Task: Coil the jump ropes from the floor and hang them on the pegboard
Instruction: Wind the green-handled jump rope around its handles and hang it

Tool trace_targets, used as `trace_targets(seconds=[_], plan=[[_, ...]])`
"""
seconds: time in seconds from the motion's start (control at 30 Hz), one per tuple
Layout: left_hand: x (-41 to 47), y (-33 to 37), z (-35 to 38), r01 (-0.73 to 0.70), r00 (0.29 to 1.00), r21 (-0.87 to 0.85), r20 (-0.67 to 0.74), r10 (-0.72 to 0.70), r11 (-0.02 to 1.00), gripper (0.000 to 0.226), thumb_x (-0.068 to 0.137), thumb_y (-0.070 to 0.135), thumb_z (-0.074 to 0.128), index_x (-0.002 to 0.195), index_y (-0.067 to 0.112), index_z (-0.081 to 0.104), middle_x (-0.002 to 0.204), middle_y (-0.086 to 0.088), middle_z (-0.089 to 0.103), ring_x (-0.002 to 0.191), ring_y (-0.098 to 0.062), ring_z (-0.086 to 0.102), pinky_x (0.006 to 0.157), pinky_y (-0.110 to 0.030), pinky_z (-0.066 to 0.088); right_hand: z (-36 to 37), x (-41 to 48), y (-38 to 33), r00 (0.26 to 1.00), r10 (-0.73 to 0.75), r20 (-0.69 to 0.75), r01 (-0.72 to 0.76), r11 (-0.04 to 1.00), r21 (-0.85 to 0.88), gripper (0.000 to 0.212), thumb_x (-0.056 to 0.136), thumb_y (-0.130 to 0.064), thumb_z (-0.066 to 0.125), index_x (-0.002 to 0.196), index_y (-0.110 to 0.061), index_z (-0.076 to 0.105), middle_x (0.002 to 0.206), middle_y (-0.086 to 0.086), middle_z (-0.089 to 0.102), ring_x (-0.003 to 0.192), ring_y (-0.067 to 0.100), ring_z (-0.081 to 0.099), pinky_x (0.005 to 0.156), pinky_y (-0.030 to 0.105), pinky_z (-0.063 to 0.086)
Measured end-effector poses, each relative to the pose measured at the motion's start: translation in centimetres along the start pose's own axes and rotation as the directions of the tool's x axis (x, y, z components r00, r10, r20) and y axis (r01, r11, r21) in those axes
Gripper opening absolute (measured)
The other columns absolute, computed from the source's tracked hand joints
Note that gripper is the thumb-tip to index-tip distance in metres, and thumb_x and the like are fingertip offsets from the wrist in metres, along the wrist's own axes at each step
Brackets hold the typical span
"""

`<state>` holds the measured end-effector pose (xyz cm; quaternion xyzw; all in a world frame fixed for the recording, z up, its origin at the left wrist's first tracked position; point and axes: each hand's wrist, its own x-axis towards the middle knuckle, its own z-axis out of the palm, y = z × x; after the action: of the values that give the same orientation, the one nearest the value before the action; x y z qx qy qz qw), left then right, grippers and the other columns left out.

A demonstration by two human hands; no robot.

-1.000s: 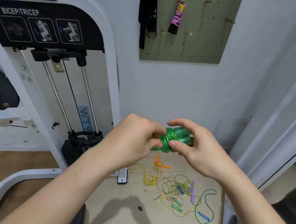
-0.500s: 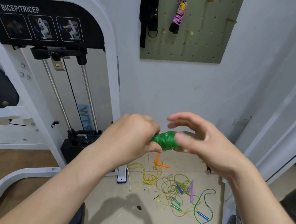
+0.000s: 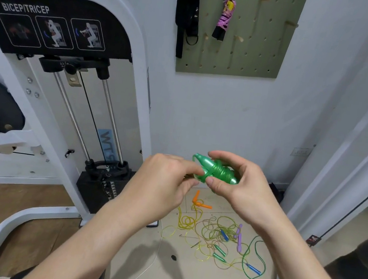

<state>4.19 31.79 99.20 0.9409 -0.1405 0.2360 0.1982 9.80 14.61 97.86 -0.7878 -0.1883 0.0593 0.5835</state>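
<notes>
The person is finishing the coiling step: well below the pegboard (image 3: 249,60), at chest height, the right hand (image 3: 240,186) is clasping the wound green jump rope (image 3: 217,172) between thumb and fingers, while the left hand (image 3: 166,184) is pinching the cord at the bundle's end nearer the machine, apparently tucking in the last turn. The hanging is not yet happening. The next move is probably calling for one hand to be clamping the wraps so that they are not springing loose, then lifting the bundle straight up toward a bare wooden peg (image 3: 239,38), just right of the pink coiled rope (image 3: 225,16) that is hanging on the board beside the black straps (image 3: 188,8). The way up to the pegboard is looking open, with only plain wall under it. To the pegboard's left the weight machine (image 3: 139,61) is standing close; to its right a door frame (image 3: 355,153) is narrowing the room. On the floor (image 3: 181,277) beneath the pegboard a tangle of ropes (image 3: 214,232) is lying, likely underfoot when stepping closer.
</notes>
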Motion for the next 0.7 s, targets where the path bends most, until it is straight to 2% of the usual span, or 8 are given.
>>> trace_targets(seconds=[0.07, 0.13, 0.27, 0.4, 0.5, 0.6, 0.67, 0.7], plan=[[-0.2, -0.2, 0.2, 0.016, 1.000, 0.068, -0.016, -0.015, 0.998, 0.010, 0.082, 0.031, 0.066, 0.085, 0.023, 0.072, 0.072, 0.006, 0.069, 0.067, -0.015, 0.063, 0.059, -0.032, 0.052, 0.1, -0.1, -0.3, 0.993, -0.111, -0.032, 0.106, 0.986, -0.129, 0.043, 0.078, -0.008, 0.078, 0.115, -0.027, 0.066, 0.105, -0.015, 0.068, 0.090, -0.005, 0.059, 0.080, 0.005, 0.042], [-0.6, -0.1, 0.4, 0.039, 0.999, 0.082, -0.041, -0.035, 0.996, 0.016, 0.081, 0.035, 0.062, 0.082, 0.022, 0.072, 0.067, 0.006, 0.068, 0.062, -0.016, 0.064, 0.055, -0.033, 0.053, 0.5, -0.1, -0.4, 0.977, -0.206, -0.050, 0.190, 0.955, -0.226, 0.045, 0.078, -0.007, 0.077, 0.118, -0.025, 0.065, 0.107, -0.016, 0.066, 0.094, -0.007, 0.056, 0.079, 0.000, 0.037], [-0.8, 0.4, 0.4, 0.138, 0.989, -0.050, -0.056, -0.140, 0.989, 0.014, 0.083, 0.032, 0.064, 0.087, 0.025, 0.075, 0.073, 0.005, 0.072, 0.068, -0.014, 0.066, 0.064, -0.034, 0.054, 1.3, -0.2, 0.6, 0.936, -0.352, -0.034, 0.294, 0.829, -0.476, 0.044, 0.079, -0.012, 0.072, 0.121, -0.021, 0.061, 0.112, -0.010, 0.062, 0.100, 0.008, 0.056, 0.088, 0.022, 0.044], [-0.6, 1.4, 0.6, 0.273, 0.949, -0.290, -0.075, -0.306, 0.917, 0.013, 0.079, 0.013, 0.072, 0.086, 0.023, 0.077, 0.075, 0.007, 0.073, 0.066, -0.003, 0.063, 0.070, -0.022, 0.051, 2.2, -0.6, 0.8, 0.956, -0.291, 0.018, 0.259, 0.818, -0.514, 0.036, 0.076, -0.026, 0.066, 0.110, -0.029, 0.055, 0.103, -0.011, 0.058, 0.093, 0.011, 0.057, 0.082, 0.034, 0.049], [-0.1, 1.3, 0.6, 0.395, 0.854, -0.677, 0.021, -0.520, 0.621, 0.008, 0.077, 0.005, 0.075, 0.078, 0.013, 0.073, 0.063, -0.001, 0.069, 0.057, -0.009, 0.061, 0.061, -0.023, 0.054, 2.8, -1.3, 0.4, 0.951, -0.307, 0.018, 0.288, 0.869, -0.402, 0.030, 0.074, -0.030, 0.069, 0.098, -0.031, 0.052, 0.085, -0.012, 0.062, 0.075, 0.007, 0.057, 0.067, 0.028, 0.049], [0.1, 1.0, 0.2, 0.410, 0.800, -0.854, 0.167, -0.575, 0.322, 0.006, 0.075, 0.006, 0.076, 0.077, 0.004, 0.070, 0.059, -0.007, 0.066, 0.051, -0.013, 0.057, 0.051, -0.021, 0.048, 2.7, -1.3, 0.1, 0.952, -0.306, 0.027, 0.298, 0.895, -0.331, 0.024, 0.080, -0.037, 0.073, 0.091, -0.031, 0.053, 0.071, -0.014, 0.063, 0.066, 0.006, 0.058, 0.058, 0.025, 0.046], [0.2, 0.6, -0.2, 0.427, 0.821, -0.828, 0.186, -0.540, 0.364, 0.006, 0.074, 0.009, 0.077, 0.077, 0.006, 0.072, 0.060, -0.004, 0.067, 0.053, -0.011, 0.057, 0.053, -0.021, 0.048, 2.3, -1.0, 0.1, 0.960, -0.279, 0.037, 0.274, 0.894, -0.354, 0.021, 0.081, -0.040, 0.070, 0.090, -0.031, 0.053, 0.070, -0.012, 0.065, 0.064, 0.008, 0.059, 0.061, 0.033, 0.050], [0.1, 0.2, -0.4, 0.431, 0.853, -0.733, 0.139, -0.503, 0.527, 0.005, 0.075, 0.012, 0.078, 0.078, 0.011, 0.075, 0.062, 0.001, 0.068, 0.056, -0.010, 0.059, 0.057, -0.021, 0.050, 2.0, -0.8, 0.2, 0.965, -0.260, 0.041, 0.254, 0.883, -0.394, 0.022, 0.081, -0.043, 0.068, 0.091, -0.030, 0.053, 0.071, -0.010, 0.066, 0.065, 0.010, 0.060, 0.062, 0.035, 0.050]])
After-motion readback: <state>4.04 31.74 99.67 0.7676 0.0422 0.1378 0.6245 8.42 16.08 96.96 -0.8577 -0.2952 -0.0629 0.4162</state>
